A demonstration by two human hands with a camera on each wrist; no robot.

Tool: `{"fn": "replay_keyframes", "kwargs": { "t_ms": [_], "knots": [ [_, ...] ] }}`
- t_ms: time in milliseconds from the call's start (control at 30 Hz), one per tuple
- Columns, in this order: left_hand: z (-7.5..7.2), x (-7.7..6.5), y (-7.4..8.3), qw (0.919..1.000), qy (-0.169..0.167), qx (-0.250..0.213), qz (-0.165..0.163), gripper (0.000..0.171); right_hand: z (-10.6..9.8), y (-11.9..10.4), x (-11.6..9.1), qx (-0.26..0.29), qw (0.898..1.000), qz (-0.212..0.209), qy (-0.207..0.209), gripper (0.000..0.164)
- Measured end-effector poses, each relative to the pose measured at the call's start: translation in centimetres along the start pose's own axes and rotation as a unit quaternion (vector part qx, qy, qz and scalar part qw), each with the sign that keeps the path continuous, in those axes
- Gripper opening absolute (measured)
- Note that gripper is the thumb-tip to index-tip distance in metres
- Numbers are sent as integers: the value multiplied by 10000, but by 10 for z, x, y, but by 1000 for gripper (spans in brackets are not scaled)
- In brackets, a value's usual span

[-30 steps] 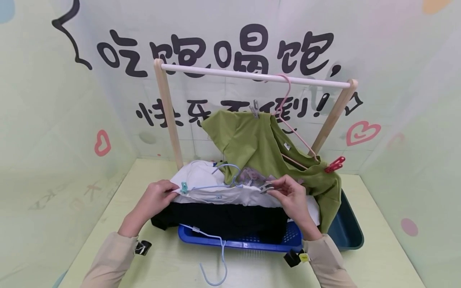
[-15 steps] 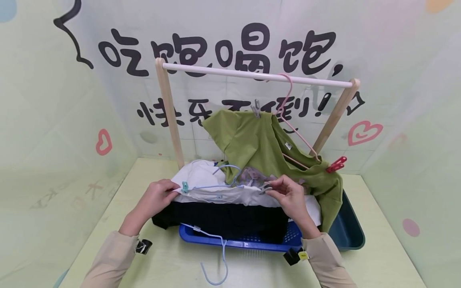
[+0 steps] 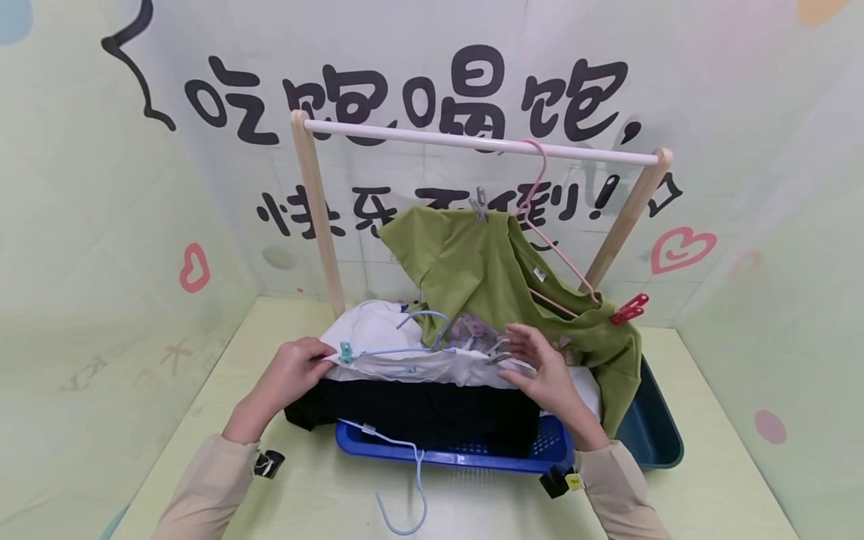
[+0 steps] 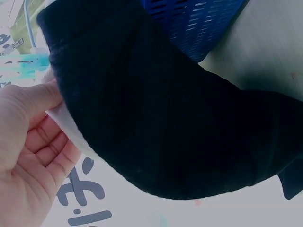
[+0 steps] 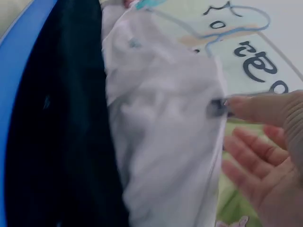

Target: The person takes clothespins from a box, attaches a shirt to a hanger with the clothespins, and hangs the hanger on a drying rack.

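A white garment point(image 3: 459, 371) lies spread across the pile, with a blue hanger point(image 3: 443, 319) at its neckline. My left hand point(image 3: 297, 366) pinches its left edge between thumb and fingers, right beside a teal clothespin point(image 3: 346, 352). On the garment's right side a grey clothespin point(image 3: 498, 358) grips the cloth. Around that clothespin my right hand point(image 3: 548, 375) has its thumb and fingers spread apart; in the right wrist view the thumb overlaps the clothespin's point(image 5: 218, 107) end. Black cloth point(image 4: 156, 109) fills most of the left wrist view, in front of the white fabric.
Behind, a green T-shirt point(image 3: 466, 262) hangs on a pink hanger point(image 3: 556, 259) from the rack's white rod point(image 3: 418, 139), with a red clothespin point(image 3: 629, 308). Below lie a blue basket point(image 3: 466, 459), a second blue hanger point(image 3: 420, 487) and a dark green bin point(image 3: 664, 420).
My right hand has let go of the grey clothespin and its fingers have spread. The clothespin stays on the white garment. My left hand keeps its pinch in place.
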State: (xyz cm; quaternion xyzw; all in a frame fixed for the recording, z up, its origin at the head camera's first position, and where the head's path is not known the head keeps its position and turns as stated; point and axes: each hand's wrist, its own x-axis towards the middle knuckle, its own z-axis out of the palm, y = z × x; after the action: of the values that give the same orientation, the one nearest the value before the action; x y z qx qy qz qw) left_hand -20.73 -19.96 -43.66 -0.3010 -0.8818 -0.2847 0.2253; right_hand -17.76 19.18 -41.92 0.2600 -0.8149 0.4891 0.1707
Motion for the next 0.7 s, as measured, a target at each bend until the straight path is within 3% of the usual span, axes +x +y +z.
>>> {"fn": "replay_keyframes", "kwargs": {
  "t_ms": [133,200,433,700],
  "knots": [
    [1,0,0,10000,28,5,1,14,-1,9,-6,-1279,9917,-111,-31,33],
    [1,0,0,10000,42,-2,-1,15,0,13,-9,-1549,9878,-131,-18,24],
    [0,2,0,9998,108,-51,156,16,2,15,-9,-1533,9872,-257,344,20],
    [-12,17,2,9995,231,-144,163,17,-9,-4,4,-1498,9836,-455,890,19]
  ]
}}
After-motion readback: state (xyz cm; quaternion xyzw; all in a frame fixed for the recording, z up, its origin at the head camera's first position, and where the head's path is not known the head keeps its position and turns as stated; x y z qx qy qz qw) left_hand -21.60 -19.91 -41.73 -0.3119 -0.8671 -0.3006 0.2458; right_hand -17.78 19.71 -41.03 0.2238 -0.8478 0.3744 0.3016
